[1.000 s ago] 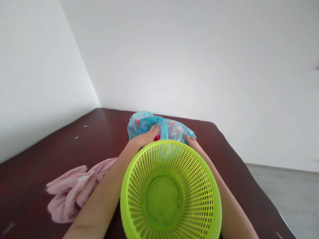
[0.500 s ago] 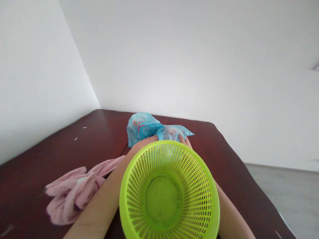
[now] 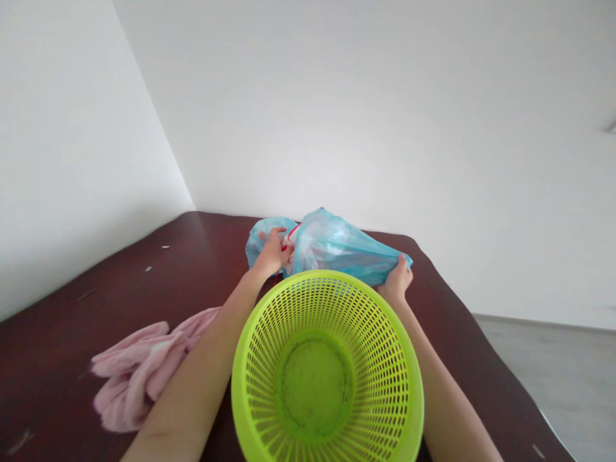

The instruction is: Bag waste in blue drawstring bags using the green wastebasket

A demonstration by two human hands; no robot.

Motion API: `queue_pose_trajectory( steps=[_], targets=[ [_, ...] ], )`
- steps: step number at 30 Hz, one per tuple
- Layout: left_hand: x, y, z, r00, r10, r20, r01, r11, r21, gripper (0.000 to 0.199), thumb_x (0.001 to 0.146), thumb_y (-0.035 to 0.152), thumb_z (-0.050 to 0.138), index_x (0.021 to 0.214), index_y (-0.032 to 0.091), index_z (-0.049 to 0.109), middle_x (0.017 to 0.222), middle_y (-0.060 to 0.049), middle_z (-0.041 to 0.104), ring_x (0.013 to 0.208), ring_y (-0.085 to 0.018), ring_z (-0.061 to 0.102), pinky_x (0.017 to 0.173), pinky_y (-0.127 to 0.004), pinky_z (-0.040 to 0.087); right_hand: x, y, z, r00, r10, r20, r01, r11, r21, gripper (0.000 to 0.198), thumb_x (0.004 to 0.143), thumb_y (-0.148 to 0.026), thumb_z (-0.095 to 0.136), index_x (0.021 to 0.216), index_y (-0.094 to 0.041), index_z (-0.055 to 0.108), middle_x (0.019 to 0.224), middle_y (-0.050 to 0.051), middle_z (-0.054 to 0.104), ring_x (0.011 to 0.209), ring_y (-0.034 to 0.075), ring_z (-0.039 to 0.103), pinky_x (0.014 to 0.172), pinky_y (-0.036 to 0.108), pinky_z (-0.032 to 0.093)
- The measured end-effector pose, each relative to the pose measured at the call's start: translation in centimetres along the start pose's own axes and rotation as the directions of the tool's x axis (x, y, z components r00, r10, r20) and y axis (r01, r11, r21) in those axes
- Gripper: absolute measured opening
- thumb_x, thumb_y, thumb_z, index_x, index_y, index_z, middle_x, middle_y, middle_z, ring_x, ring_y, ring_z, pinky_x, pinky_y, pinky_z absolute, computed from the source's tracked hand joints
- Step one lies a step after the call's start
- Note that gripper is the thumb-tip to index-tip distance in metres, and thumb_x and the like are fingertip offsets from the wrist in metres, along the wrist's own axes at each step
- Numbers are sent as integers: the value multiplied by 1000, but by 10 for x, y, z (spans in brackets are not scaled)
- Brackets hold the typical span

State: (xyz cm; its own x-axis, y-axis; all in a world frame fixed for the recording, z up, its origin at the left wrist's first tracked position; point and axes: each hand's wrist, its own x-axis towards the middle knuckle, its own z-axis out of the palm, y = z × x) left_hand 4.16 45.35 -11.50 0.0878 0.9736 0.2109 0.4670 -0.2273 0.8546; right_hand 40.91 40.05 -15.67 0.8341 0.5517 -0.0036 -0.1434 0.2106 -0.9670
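Note:
A translucent blue plastic bag (image 3: 337,247) with a red drawstring lies stretched across the far part of the table, pale contents showing through it. My right hand (image 3: 398,279) is closed on the bag's right corner. At its left end, my left hand (image 3: 274,253) has its fingers apart, touching whitish stuff by the red string. Beyond that hand is a rounded blue plastic lump (image 3: 257,240); whether it is a second bag I cannot tell. Nearest me, a lime-green plastic basket (image 3: 315,388) with slotted walls stands between my forearms, nothing inside it.
A crumpled pink cloth (image 3: 128,385) lies on the left, partly behind my left forearm. The dark red-brown table (image 3: 202,263) meets white walls at the left and back. Small pale scraps (image 3: 149,269) are scattered on it. Grey floor (image 3: 543,366) shows beyond the right edge.
My right hand has moved right and taken hold of the bag's corner, drawing the bag out longer and fuller. My left hand has come into view at the bag's left end.

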Motion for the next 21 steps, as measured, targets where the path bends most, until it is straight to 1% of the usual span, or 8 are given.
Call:
queue_pose_trajectory(
  steps=[2,5,8,11,14,17,19,21],
  targets=[
    [4,-2,-5,999,-30,-23,30,999,-26,68,106,42,76,165,20,50,100,-5,81,90,-30,78,88,-44,64,19,-3,-8,990,-21,-137,27,999,43,43,106,-71,48,112,-29,58,103,2,70,97,25,76,78,39,71],
    [4,2,-17,997,-54,48,58,995,-83,61,98,50,80,147,21,57,93,-2,78,82,-26,74,76,-37,58,43,-10,-19,966,-81,-246,103,992,79,54,105,-77,42,126,-30,59,132,9,72,125,30,79,94,48,75],
    [-3,11,-34,983,-58,176,80,990,-119,61,85,62,91,125,24,64,91,-3,79,81,-25,76,72,-34,58,57,-24,-30,941,-160,-297,200,974,107,67,107,-82,42,147,-30,56,162,16,64,154,33,71,113,56,73],
    [-8,18,-56,974,-50,219,80,988,-130,66,79,66,93,122,24,66,101,-6,83,86,-28,79,73,-35,60,62,-50,-44,918,-235,-321,285,951,120,76,111,-79,43,169,-30,45,184,17,48,172,30,60,127,54,67],
    [-10,23,-80,998,-2,69,-2,998,69,60,88,60,88,130,23,69,110,-9,85,94,-30,80,81,-38,61,59,-84,-59,888,-320,-330,387,908,160,77,117,-67,42,183,-29,29,190,18,44,174,24,60,134,50,62],
    [-15,34,-96,989,111,-101,-65,922,381,47,99,52,81,137,24,74,130,-13,87,115,-36,82,98,-43,61,46,-119,-71,866,-343,-363,442,865,237,78,118,-57,46,184,-23,25,191,19,46,172,20,62,140,45,55],
    [-25,47,-101,973,129,-193,-22,879,476,44,104,50,79,142,28,75,137,-14,88,123,-40,82,101,-46,60,32,-138,-76,866,-352,-356,451,857,249,73,118,-56,46,184,-29,30,191,14,48,172,18,62,142,44,52],
    [-39,63,-102,947,122,-297,52,856,515,43,108,50,77,147,31,75,135,-13,88,123,-42,83,97,-46,59,14,-150,-79,849,-405,-339,489,845,215,66,119,-56,45,182,-38,36,191,8,49,174,19,60,142,46,52]
  ],
)
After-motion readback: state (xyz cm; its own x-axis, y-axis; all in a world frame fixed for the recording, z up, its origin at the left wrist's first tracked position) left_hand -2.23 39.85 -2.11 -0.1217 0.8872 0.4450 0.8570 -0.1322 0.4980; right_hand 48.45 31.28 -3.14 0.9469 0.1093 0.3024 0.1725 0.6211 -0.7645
